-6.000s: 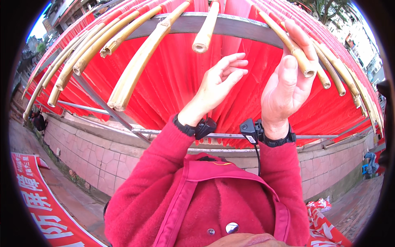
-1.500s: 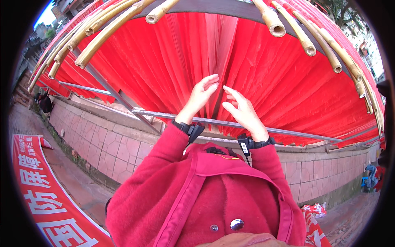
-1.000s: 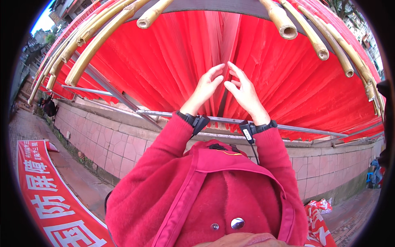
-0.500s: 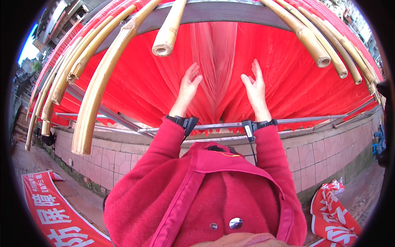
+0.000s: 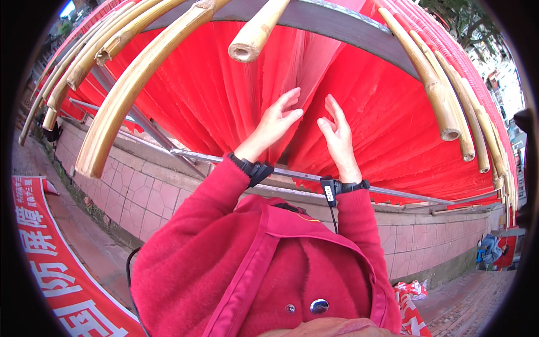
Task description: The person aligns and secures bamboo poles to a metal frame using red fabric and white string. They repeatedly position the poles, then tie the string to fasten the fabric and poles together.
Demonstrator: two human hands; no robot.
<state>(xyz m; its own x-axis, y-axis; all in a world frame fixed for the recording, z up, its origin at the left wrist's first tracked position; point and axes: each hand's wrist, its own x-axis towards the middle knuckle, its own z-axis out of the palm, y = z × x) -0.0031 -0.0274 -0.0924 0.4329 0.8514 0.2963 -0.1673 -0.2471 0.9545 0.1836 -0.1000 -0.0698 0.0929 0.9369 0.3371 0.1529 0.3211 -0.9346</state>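
Middle bamboo pole (image 5: 260, 29) cut off by the upper edge, red banner (image 5: 73, 281) by the lower

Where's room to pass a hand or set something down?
Widest gap: between the centre bamboo pole and the next pole right. Mostly bare paving lies between the banner and pink wall, lower left. Poles crowd together at both sides.

The hanging sheets (image 5: 393, 135) were red; the bamboo poles (image 5: 137, 78), yellowish tan; the jacket (image 5: 191, 258), crimson; the tiled wall (image 5: 135, 185), pink

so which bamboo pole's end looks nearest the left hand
The top-centre pole: its hollow end appears just above the left hand, closer than any other.
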